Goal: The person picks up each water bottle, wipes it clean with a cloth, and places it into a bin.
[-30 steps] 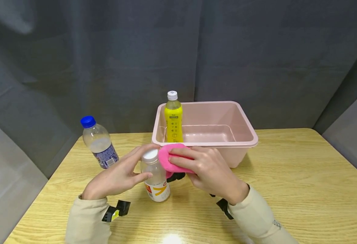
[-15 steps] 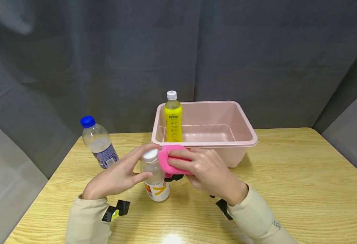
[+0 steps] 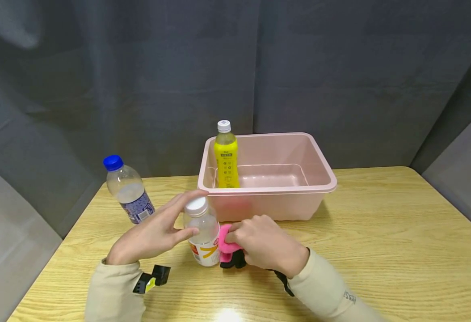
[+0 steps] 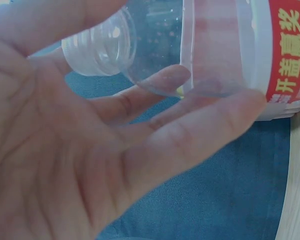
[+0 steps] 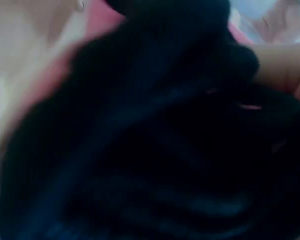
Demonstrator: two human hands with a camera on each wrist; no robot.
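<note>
A clear plastic bottle (image 3: 202, 226) with a white cap and a white, red and yellow label stands upright on the table. My left hand (image 3: 155, 229) holds it from the left, thumb in front and fingers spread behind. In the left wrist view the bottle (image 4: 220, 40) lies across the fingers and thumb. My right hand (image 3: 265, 246) grips a bunched pink and black cloth (image 3: 228, 240) against the bottle's lower right side, at label height. The dark side of the cloth (image 5: 140, 130) fills most of the blurred right wrist view and hides most of that hand.
Behind the hands stands a pink plastic basin (image 3: 267, 205) with a yellow-labelled bottle (image 3: 227, 163) upright inside, at its left end. A blue-capped bottle (image 3: 132, 194) stands on the wooden table (image 3: 380, 232) at left. A grey curtain (image 3: 320, 67) hangs behind.
My right hand has moved the cloth down from beside the bottle's cap and shoulder to its label. The left hand stays around the bottle.
</note>
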